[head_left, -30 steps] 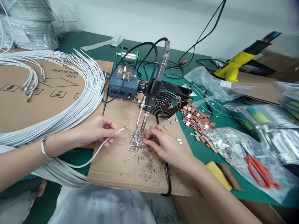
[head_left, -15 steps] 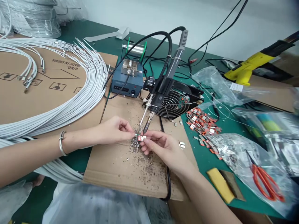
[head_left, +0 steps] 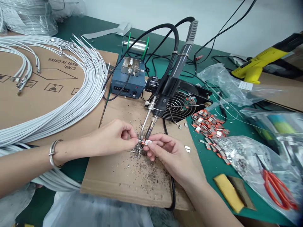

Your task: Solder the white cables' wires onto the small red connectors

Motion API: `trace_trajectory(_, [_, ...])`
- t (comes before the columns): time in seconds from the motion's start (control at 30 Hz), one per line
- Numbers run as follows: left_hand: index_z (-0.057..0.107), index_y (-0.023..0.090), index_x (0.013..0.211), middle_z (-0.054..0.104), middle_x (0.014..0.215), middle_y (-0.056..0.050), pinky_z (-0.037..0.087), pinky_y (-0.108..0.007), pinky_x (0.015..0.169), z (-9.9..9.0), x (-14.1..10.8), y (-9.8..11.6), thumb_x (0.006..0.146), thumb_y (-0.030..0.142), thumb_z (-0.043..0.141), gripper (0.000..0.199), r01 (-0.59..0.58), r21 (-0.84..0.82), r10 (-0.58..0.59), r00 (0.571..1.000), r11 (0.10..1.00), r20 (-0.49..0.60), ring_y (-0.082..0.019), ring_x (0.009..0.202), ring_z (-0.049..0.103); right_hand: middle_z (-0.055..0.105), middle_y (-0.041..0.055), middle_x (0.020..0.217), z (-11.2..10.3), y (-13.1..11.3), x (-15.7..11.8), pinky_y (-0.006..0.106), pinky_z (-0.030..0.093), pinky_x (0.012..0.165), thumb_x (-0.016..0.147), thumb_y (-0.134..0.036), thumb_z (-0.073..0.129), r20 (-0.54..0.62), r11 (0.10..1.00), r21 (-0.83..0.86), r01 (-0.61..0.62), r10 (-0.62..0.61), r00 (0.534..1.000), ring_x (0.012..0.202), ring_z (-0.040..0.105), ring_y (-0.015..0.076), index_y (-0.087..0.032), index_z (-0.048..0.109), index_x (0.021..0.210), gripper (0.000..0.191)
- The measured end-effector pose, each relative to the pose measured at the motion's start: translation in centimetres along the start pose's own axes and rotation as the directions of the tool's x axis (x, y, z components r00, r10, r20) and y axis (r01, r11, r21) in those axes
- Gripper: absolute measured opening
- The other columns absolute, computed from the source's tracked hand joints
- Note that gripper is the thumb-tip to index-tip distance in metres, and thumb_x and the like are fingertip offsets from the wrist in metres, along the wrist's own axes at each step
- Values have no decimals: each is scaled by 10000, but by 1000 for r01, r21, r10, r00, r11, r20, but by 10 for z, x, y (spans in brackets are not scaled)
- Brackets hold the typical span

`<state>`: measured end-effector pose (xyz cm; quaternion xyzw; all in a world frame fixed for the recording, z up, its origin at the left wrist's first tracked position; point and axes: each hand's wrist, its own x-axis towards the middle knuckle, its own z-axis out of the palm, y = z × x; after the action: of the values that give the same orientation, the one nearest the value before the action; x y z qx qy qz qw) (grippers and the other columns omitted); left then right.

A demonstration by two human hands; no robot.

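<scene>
My right hand (head_left: pixel 167 151) pinches a small orange-and-silver connector (head_left: pixel 147 142) between thumb and fingers, under the soldering tip. My left hand (head_left: pixel 119 135) meets it from the left, thumb and forefinger pressed together on a tiny thin piece, too small to name. A soldering iron (head_left: pixel 163 100) hangs tilted on a stand, its tip reaching the connector's upper edge. Beside that tip ends a bent metal feed tube (head_left: pixel 145 123). Below both hands, dark bits and metal clippings (head_left: pixel 139 151) lie scattered over a cardboard sheet (head_left: pixel 106 176).
A blue solder feeder (head_left: pixel 127 85) carries a solder reel (head_left: pixel 136 45). Behind the iron lies a black fan (head_left: pixel 177 107). Orange connectors (head_left: pixel 209 124) are heaped at right, near a plastic bag of metal parts (head_left: pixel 241 154) and red-handled scissors (head_left: pixel 276 189). White cables (head_left: pixel 90 91) curve along the left.
The view has shifted slightly, so the bench items sit a little differently in frame. Both hands stay at the iron's tip, and the connector now shows turned a little.
</scene>
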<state>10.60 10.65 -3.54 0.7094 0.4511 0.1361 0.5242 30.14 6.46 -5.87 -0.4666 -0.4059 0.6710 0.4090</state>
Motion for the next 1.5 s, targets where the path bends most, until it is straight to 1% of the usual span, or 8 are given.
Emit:
trace_trajectory(0.17, [650,168,754,449,534,42,267,-186,446,0,-3,3,768,348,546,208,4,64,-3,1000,998,-19,-62,489,380,659,36,668,1,-3,0,151,426,429,687,-296,741,-15,999,-32,-8,7,1000,506,536,73,-152,626,820,227])
trace_trajectory(0.3, [658,194,758,451,537,46,265,-187,442,-1,-3,3,772,359,548,199,11,92,-8,999,996,-32,-60,490,386,659,28,672,1,-2,0,142,402,418,688,-288,739,-16,1000,-7,-27,27,1000,488,508,63,-159,639,818,209])
trace_trajectory(0.5, [658,200,757,450,537,47,275,-181,448,0,-3,5,782,355,544,194,19,89,-16,999,996,-35,-57,498,391,659,16,661,0,-3,0,125,387,424,705,-274,732,-4,1000,13,-23,24,1000,492,499,55,-171,649,804,165])
trace_trajectory(0.67, [655,204,762,451,543,49,279,-171,446,1,-5,6,791,340,539,181,11,68,-9,999,998,-31,-52,500,389,660,16,662,0,-5,0,136,374,416,694,-271,737,-4,1000,10,-24,24,1000,484,499,60,-174,654,796,164])
trace_trajectory(0.9, [649,198,747,448,538,51,276,-162,441,1,-3,6,789,342,547,181,-2,46,4,999,999,-35,-47,497,381,665,24,657,-2,-2,-1,125,369,407,717,-260,727,-22,1000,4,11,-11,1000,458,485,46,-158,650,804,155])
trace_trajectory(1.1, [653,216,759,500,567,54,287,-159,444,1,-5,5,793,342,548,167,1,32,0,999,999,-36,-44,504,398,684,31,682,-2,-1,-1,109,371,423,726,-230,730,19,997,71,17,-19,1000,464,489,31,-175,672,822,126])
trace_trajectory(1.4, [649,231,767,558,619,53,288,-161,453,1,-3,3,807,333,531,161,-14,82,16,1000,996,-16,-45,531,413,683,21,671,-1,-3,0,128,362,429,735,-217,720,23,998,60,25,-27,999,473,484,38,-184,671,804,90])
trace_trajectory(1.5, [652,235,759,505,569,61,277,-157,441,1,-3,4,798,315,540,143,-12,101,16,999,995,-40,-38,505,392,684,21,674,-1,-4,-1,129,359,432,735,-223,720,25,998,59,5,-6,1000,471,479,38,-190,670,805,92])
